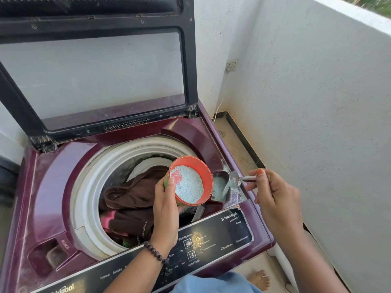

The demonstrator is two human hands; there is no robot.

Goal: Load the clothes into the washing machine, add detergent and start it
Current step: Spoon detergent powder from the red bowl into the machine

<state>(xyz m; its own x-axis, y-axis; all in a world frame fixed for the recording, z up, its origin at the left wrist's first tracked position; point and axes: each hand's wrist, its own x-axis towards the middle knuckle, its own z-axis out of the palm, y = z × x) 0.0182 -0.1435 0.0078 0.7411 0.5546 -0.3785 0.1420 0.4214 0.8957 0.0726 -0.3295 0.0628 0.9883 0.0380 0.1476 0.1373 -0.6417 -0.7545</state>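
The washing machine [213, 136] is a maroon top-loader with its lid [93, 66] raised upright at the back. Its black control panel [211, 240] reads "WhiteMagic", "Classic 601S" and "6.0 kg" at the right; further left stand "Wash Options", "Rinse", "Dry", "Water Level", "Auto Restart", "Auto Tub Clean", "Normal" and "Speedy", with part of a "Whirlpool" logo at the bottom edge. A recess at the front left corner is marked "BLEACH".

The clothes [135, 199], mostly brown with some pink and green, lie inside the drum under its white rim [84, 187].

The left hand [166, 210], with a bead bracelet [156, 253] on the wrist, grips a red detergent tub [192, 179] from below, tilted over the right side of the drum opening; the tub is part full of pale blue powder. Just right of it, the right hand [275, 193] pinches the handle of a metal spoon [236, 178], whose tipped bowl spills powder into the detergent compartment [220, 187] at the machine's right front corner. Powder already lies in that compartment.

A white wall [317, 102] runs close along the machine's right side, leaving a narrow strip of floor [237, 149]. A wall socket [231, 65] with a white cable sits in the far corner.
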